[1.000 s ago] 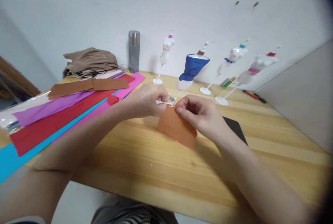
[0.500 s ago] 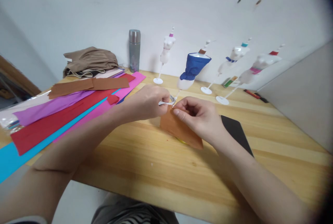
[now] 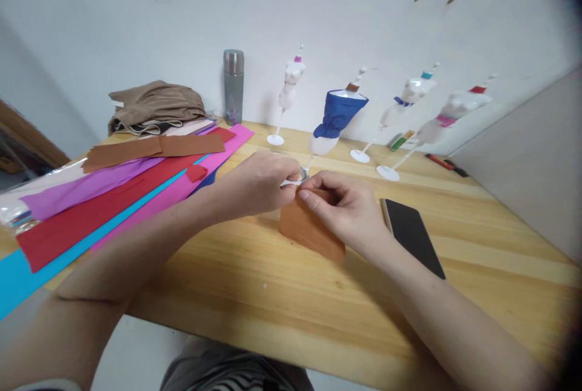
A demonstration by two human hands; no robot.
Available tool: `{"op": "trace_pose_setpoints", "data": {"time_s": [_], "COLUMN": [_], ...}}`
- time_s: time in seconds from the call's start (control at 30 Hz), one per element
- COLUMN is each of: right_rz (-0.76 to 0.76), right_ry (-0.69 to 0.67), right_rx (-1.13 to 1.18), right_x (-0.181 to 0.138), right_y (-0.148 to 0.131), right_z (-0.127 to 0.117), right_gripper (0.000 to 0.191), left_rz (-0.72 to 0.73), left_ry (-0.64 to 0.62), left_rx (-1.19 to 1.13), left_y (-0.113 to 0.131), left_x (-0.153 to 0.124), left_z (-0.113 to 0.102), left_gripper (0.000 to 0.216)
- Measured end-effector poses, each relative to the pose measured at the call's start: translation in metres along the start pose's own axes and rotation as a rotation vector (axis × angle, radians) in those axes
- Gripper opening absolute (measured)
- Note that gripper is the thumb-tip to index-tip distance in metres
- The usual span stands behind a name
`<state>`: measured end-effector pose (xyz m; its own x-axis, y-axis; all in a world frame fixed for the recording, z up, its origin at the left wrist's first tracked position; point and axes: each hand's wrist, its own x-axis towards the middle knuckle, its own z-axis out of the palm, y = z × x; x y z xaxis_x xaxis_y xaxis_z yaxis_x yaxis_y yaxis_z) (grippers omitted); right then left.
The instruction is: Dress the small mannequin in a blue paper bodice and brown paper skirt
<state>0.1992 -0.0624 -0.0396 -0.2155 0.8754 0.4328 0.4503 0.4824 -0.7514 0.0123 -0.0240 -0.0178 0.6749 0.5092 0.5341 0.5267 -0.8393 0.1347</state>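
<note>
Close work over the worktop (image 3: pixel 264 312)!
Right hand (image 3: pixel 348 209) pinches brown cloth (image 3: pixel 307 227) in its grip; left hand (image 3: pixel 268 179), grip clenched, holds a white strip (image 3: pixel 291 183) near the cloth's top edge.

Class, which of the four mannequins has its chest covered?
The second mannequin from the left: blue fabric wraps its chest, while the other three have bare white chests.

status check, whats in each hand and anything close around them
Left hand closed on white strip, partly hidden. Right hand pinching brown fabric near its upper edge. Close by: black phone; blue-draped mannequin beyond the hands.
</note>
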Motion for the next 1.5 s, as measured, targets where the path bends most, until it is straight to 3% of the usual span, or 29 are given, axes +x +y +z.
{"op": "trace_pose_setpoints", "data": {"time_s": [0.37,0.67,1.17,1.5], "right_rz": [0.077,0.091,0.040,0.010], "right_ry": [0.022,0.009,0.027,0.048], "right_rx": [0.052,0.103,0.012,-0.082], "right_x": [-0.0008,-0.0018,-0.0021,-0.0033], "right_y": [-0.0046,-0.0072,-0.0046,-0.0040], "right_z": [0.0011,-0.0059,-0.0005,-0.0035], "right_gripper": [0.017,0.006,0.017,0.013], "left_rz": [-0.094,-0.120,-0.124,-0.113], "left_ry": [-0.074,-0.101,-0.096,-0.035], "left_rx": [-0.021,0.008,-0.021,-0.091], "left_y": [0.0065,0.0085,0.0080,-0.0008], "left_x": [0.0035,0.0039,0.0039,0.0028], "left_z": [-0.0048,-0.0083,-0.0085,-0.0054], "left_gripper": [0.023,0.021,0.020,0.015]}}
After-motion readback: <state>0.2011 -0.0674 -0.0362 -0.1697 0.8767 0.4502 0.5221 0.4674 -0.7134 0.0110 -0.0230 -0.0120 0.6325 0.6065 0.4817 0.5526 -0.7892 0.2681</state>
